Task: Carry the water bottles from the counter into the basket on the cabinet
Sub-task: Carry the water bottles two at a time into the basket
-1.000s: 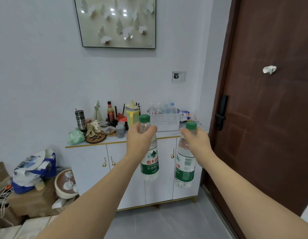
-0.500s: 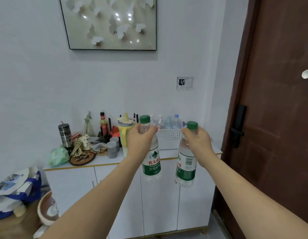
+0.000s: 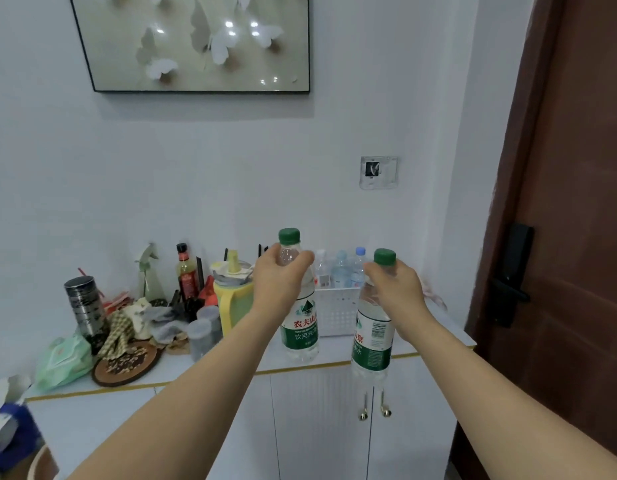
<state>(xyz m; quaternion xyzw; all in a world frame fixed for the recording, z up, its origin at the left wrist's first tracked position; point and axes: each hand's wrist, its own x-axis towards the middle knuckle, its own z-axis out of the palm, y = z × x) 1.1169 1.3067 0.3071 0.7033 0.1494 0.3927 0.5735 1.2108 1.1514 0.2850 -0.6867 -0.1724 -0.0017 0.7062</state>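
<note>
Both arms reach forward. Left hand grips the neck of a green-capped water bottle; right hand grips a second bottle likewise, both hanging upright in air before the white cabinet. On its worktop: clutter at left, yellow jug, white basket against the wall, partly hidden by the bottles; bottles inside hard to count. Beyond: framed butterfly picture, cropped at the top; brown door at right.

Single head-worn view, facing forward and slightly down toward cabinet against wall; near, arm's length from cabinet front; door at right edge.
</note>
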